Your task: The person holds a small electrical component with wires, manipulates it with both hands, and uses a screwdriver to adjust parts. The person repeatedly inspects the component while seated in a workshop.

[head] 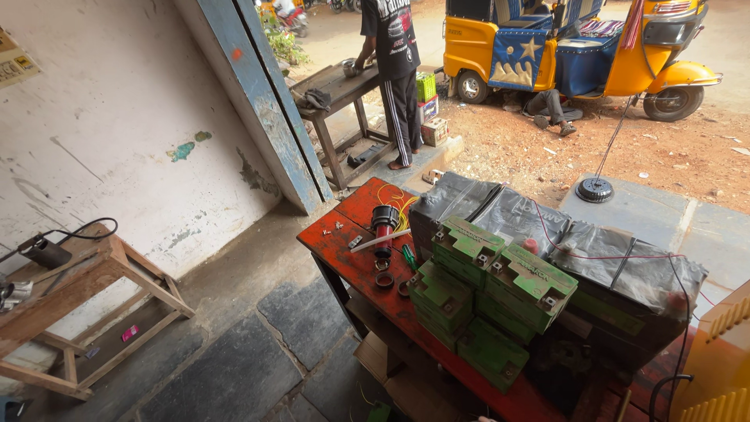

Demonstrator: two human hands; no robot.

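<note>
Green batteries [469,293]: matt plastic, dusty. Counter [344,242]: red paint, worn and scuffed. Large black batteries [547,227], right of centre: glossy plastic wrap. Left bench [86,289]: bare rough wood.

Strong daylight falls on the dirt ground [625,148] in the upper right of the frame, which looks bright and a little washed out. The lower half is in shade, with even, soft light. The black wrapped batteries [500,207] show pale glare. The picture is sharp; straight lines bend slightly at the edges, as on the blue door frame [266,117].
</note>
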